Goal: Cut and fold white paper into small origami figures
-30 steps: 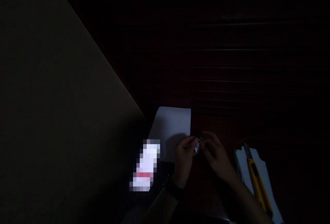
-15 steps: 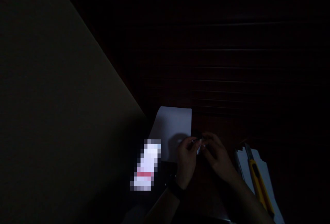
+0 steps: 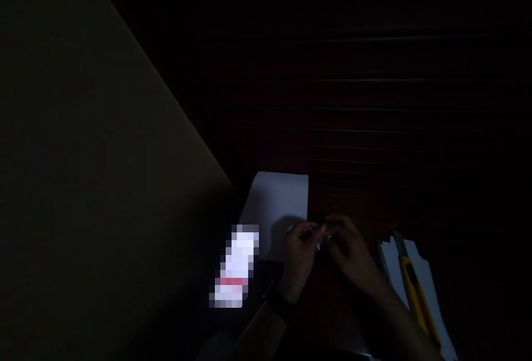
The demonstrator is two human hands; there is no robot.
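The left hand (image 3: 300, 254) wears a dark wristband (image 3: 281, 304); the right hand (image 3: 356, 258) is bare

1. Two: your left hand (image 3: 300, 254) and right hand (image 3: 354, 258).
2. One small white piece (image 3: 320, 244) visible between them.
3. One dark wristband (image 3: 283, 303), yours.
4. One pale sheet (image 3: 281, 193), ten o'clock from your hands.
5. One lit rectangle (image 3: 236, 265), pixelated, eight o'clock.
6. One yellow cutter (image 3: 415, 290), four o'clock, over uncountable papers (image 3: 430, 283).

- No text, label, brand, number or sign can be read.
- On the lit screen (image 3: 235, 264), everything is blurred into coarse blocks, with a red band (image 3: 233, 281) crossing; no lettering can be made out.
- On the white sheet (image 3: 279, 194), the yellow cutter (image 3: 417, 300) and the small pale piece (image 3: 320, 245), no marking can be discerned.
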